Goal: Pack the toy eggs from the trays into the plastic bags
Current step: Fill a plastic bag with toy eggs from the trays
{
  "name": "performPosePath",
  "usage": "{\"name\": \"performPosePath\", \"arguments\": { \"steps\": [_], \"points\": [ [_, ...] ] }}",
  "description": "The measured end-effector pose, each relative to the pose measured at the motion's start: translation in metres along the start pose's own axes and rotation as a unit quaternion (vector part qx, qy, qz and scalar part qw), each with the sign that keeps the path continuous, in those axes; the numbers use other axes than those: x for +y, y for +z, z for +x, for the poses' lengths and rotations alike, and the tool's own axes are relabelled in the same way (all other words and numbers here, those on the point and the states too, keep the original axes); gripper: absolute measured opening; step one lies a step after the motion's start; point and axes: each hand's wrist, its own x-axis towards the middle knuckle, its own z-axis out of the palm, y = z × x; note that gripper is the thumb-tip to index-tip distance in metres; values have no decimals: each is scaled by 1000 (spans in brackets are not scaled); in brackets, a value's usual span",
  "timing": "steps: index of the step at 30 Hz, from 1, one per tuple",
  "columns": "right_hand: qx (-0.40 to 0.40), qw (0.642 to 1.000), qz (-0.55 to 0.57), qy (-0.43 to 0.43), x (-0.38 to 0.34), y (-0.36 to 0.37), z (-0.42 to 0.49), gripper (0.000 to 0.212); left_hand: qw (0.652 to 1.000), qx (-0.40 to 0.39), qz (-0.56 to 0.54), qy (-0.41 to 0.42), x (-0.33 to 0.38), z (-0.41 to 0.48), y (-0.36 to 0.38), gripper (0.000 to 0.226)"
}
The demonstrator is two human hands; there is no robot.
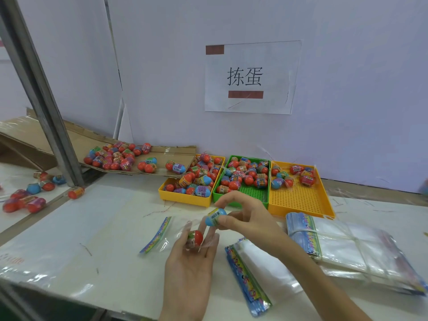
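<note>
Three shallow plastic trays are standing side by side at the back of the white worktop (pixel 115 228): a yellow tray (pixel 185 198) on the left heaped with toy eggs, a green tray (pixel 253 193) in the middle about half filled, and a second yellow tray (pixel 301 200) on the right with a perforated floor and only a handful of eggs at its far end. The eggs are small, smooth, glossy capsules, mostly red at one end with printed wrap bands. The right hand (pixel 250 218) is pinching one blue egg (pixel 215 217) between thumb and curled fingers, just above the left hand (pixel 192 258), whose fingers are reaching up inside a clear plastic bag (pixel 159 237) and cradling one red egg (pixel 196 237) within the film. The bag is carrying a colourful printed strip along its edge. Two stacks of flat, shiny bags are lying to the right, a thin stack (pixel 250 281) and a thicker banded bundle (pixel 342 242). More eggs are scattered over a brown cardboard sheet (pixel 159 151) behind the trays
</note>
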Motion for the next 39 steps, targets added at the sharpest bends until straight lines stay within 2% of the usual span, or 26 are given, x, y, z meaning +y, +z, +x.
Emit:
{"name": "performPosePath", "arguments": {
  "steps": [4, 8, 13, 18, 20, 26, 27, 29, 31, 33, 36, 39],
  "points": [
    [3, 996, -88, -25, 4, 1, -1, 25, 1000, 3, -5, -2, 0, -1, 1, 37],
    [35, 964, -232, -125, 13, 7, 0, 25, 1000, -2, -5, -5, 0, -1, 1, 34],
    [68, 956, -255, -130, 24, 9, -1, 23, 999, -27, 0, -37, -2, -2, 2, 40],
    [58, 947, -287, -134, 25, 11, 1, 13, 997, -48, -7, -53, -3, 1, -1, 44],
    [43, 944, -302, -123, 24, 9, 0, 12, 998, -50, -8, -49, -3, 2, -2, 41],
    [-74, 949, -303, -42, 19, 7, -1, 24, 997, -56, -12, -42, -2, 1, -1, 24],
    [-62, 958, -276, -41, 16, 8, -1, 23, 998, -51, -12, -44, -2, 1, -1, 22],
    [17, 973, -219, -63, 10, 4, 2, 20, 998, -38, -11, -53, 0, 2, 0, 23],
    [110, 967, -218, -74, 7, -7, 9, 21, 998, -19, -18, -57, 0, 3, 1, 27],
    [164, 949, -265, -38, 5, -21, 21, 20, 998, -9, -28, -54, 0, 4, 2, 27],
    [133, 921, -363, 44, 10, -36, 41, 19, 998, -4, -32, -57, 1, 4, 1, 26],
    [100, 895, -431, 62, 15, -40, 64, 25, 997, -1, -35, -66, 1, 7, 1, 25]
  ]
}}
